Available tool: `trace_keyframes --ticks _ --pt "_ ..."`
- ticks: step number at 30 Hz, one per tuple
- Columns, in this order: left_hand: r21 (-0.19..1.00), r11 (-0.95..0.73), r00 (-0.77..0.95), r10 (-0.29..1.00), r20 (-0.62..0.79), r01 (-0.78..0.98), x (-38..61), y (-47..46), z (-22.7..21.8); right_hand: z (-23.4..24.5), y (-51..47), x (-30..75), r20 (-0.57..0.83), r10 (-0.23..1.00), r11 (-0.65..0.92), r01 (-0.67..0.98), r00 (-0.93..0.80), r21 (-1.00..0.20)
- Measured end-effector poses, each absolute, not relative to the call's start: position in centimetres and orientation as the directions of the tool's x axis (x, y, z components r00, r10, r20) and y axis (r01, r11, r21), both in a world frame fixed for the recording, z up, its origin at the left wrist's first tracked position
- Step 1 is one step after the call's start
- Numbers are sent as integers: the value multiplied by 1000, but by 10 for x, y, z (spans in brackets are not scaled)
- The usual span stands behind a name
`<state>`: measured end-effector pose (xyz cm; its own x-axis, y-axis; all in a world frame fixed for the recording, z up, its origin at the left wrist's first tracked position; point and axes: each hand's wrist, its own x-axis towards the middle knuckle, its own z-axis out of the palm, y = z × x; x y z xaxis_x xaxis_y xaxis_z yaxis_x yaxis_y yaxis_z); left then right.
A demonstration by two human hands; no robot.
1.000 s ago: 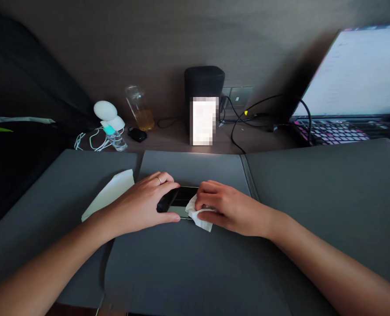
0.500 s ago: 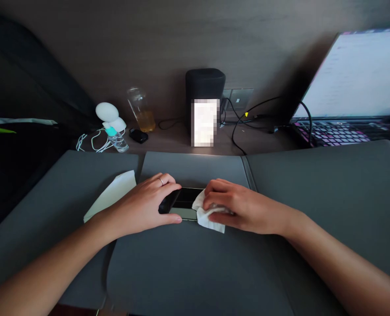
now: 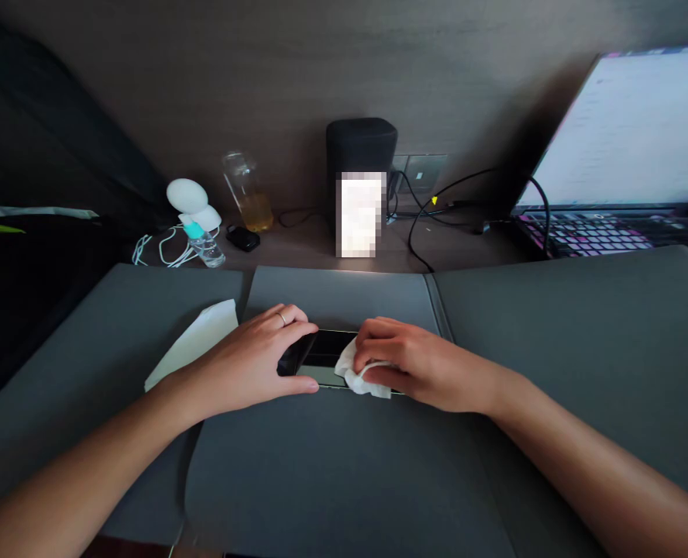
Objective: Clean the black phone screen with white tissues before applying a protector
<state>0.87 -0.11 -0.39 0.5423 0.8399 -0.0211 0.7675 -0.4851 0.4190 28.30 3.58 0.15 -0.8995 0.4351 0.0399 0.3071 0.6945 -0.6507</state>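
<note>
A dark, glossy phone [image 3: 324, 359] lies flat and sideways on the grey padded surface in front of me. My left hand [image 3: 263, 353], a ring on one finger, grips the phone's left end between thumb and fingers along its two long edges. Bunched in my right hand [image 3: 405, 364] is a white tissue [image 3: 356, 373], which touches the phone's glass toward the right. That hand and the tissue hide the phone's right end. Partly behind my left wrist rests a flat white sheet [image 3: 196, 345].
Along the back ledge stand a small clear bottle [image 3: 209, 246], a white rounded device [image 3: 187, 196], a black fob-like object [image 3: 243, 238], a bottle of amber liquid [image 3: 256, 209] and a black speaker [image 3: 361, 143]. A laptop [image 3: 628, 139] is at the right, with black cables [image 3: 419, 205] beside it.
My right hand and the tissue have shifted slightly left over the phone, and the tissue's lower corner has drawn up. My left hand keeps its hold on the phone.
</note>
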Motion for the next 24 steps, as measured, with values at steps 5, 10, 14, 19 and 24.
trace_keyframes --ticks 5,10,14,19,24 --pt "404 -488 544 839 -28 774 9 -2 -4 -4 37 283 51 486 685 344 -873 -642" --pt "418 -487 542 840 -18 767 9 -2 -2 -6 31 273 113 532 710 369 -839 -600" --pt "422 -486 542 840 -17 765 9 -1 -2 -7 29 266 118 451 745 301 -885 -596" --pt "424 -494 549 836 -9 759 9 0 -2 -8 27 260 182 489 801 357 -853 -480" --pt "417 -492 549 835 -20 764 10 -1 0 -8 22 257 207 422 854 312 -882 -416"
